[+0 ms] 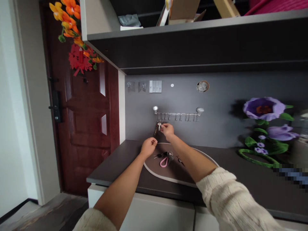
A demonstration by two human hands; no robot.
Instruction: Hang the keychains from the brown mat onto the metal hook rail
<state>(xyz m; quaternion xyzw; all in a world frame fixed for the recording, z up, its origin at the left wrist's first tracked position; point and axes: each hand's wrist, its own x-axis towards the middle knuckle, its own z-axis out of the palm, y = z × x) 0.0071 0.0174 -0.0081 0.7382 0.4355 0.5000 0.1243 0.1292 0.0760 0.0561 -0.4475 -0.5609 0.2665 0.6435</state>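
From where I stand, the work seems to be at the hook rail [178, 114] on the grey wall [223, 96], and to my eye it looks early, with sorting keys onto hooks as my best reading. The silver key [159, 125] is up just below the rail's left end, with a dark, cord-like strap [155, 130] hanging beside it; whether its ring is already over a hook I can't make out, so I wouldn't call even this one finished. The right hand [167, 129] has thumb and fingers drawn in narrow and seems to pinch the key at its edge. The left hand [149, 146] is lower, fingers curled close together near the strap's bottom end, and I can't tell whether they have hold of it. Along the rest of the rail I see no keys on the other small hooks. Down on the counter [115, 160], the white-rimmed oval mat [178, 175] carries what looks left to deal with: a bunch with a pink loop [164, 162] and some dark-headed keys [159, 156], and, just beside the right forearm, another small metallic bunch [179, 159] that the arm partly hides. So I'd judge one set is in hand at the rail, and at least these pieces on the mat are not yet hung.
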